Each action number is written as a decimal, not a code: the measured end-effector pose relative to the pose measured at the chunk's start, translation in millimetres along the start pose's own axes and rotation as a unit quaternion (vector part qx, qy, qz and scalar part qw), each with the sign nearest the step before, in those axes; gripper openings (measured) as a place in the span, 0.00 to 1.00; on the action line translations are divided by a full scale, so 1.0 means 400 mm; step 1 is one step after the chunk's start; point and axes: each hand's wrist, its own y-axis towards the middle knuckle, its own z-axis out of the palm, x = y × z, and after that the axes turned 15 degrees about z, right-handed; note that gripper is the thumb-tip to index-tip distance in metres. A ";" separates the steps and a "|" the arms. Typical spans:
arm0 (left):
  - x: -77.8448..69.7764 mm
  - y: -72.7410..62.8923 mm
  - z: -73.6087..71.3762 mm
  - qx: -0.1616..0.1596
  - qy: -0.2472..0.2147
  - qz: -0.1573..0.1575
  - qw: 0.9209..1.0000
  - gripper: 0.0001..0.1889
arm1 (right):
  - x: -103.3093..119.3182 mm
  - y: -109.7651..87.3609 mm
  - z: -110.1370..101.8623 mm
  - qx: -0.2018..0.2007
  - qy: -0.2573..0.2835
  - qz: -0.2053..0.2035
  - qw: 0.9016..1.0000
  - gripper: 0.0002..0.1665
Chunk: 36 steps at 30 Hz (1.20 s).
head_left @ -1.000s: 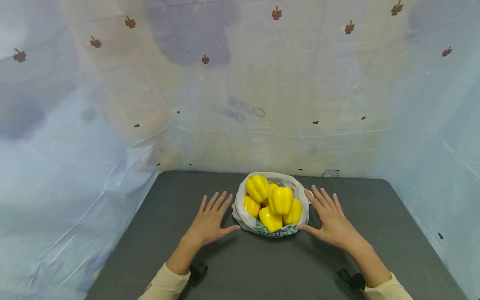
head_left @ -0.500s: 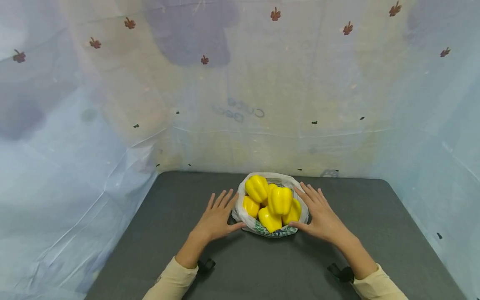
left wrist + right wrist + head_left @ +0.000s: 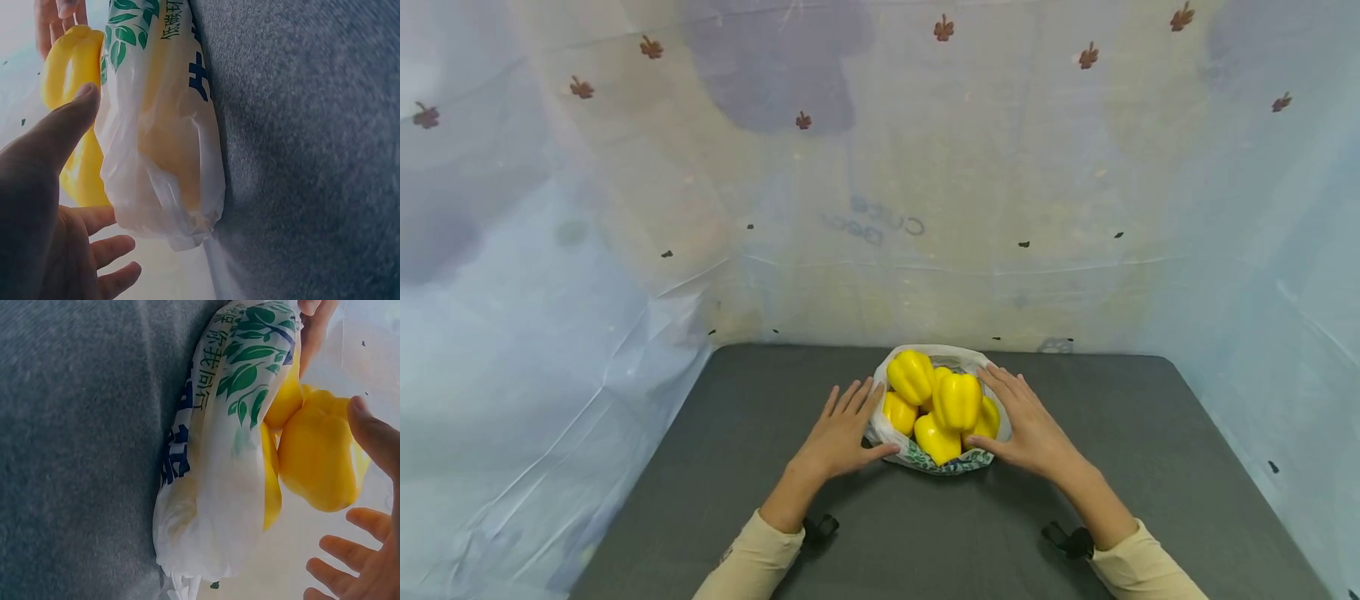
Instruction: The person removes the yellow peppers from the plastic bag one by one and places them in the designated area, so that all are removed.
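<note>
A white plastic bag (image 3: 942,468) with green leaf print stands on the dark table, its mouth rolled wide. Several yellow bell peppers (image 3: 958,402) fill it, some rising above the rim. My left hand (image 3: 838,437) is spread at the bag's left side, fingers straight, thumb near the front rim. On the opposite side my right hand (image 3: 1033,433) is also spread, its thumb and fingers overlapping the rim in the head view. The left wrist view shows the left thumb (image 3: 78,115) beside the peppers and the bag wall (image 3: 165,156). In the right wrist view, the right thumb (image 3: 372,428) is beside a pepper (image 3: 322,453).
The dark grey tabletop (image 3: 925,542) extends around the bag, with its far edge close behind. A pale patterned sheet (image 3: 880,292) hangs behind the table and along both sides. Black straps (image 3: 1067,540) show at the wrists, below light sleeves (image 3: 756,554).
Both hands have moved inward, the left one rightward and the right one leftward, closer round the bag. Bag and peppers keep their place on the table; the head view has shifted slightly.
</note>
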 end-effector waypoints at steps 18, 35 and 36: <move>-0.008 0.002 0.005 -0.004 -0.016 -0.002 1.000 0.55 | 0.002 0.009 0.024 -0.016 0.014 -0.005 1.000 0.61; -0.011 0.002 0.005 -0.004 -0.016 0.008 1.000 0.55 | 0.001 0.007 0.025 -0.001 0.045 0.014 0.999 0.59; -0.011 0.001 0.005 -0.006 -0.016 0.009 1.000 0.54 | 0.002 0.006 0.025 0.002 0.048 0.018 0.999 0.59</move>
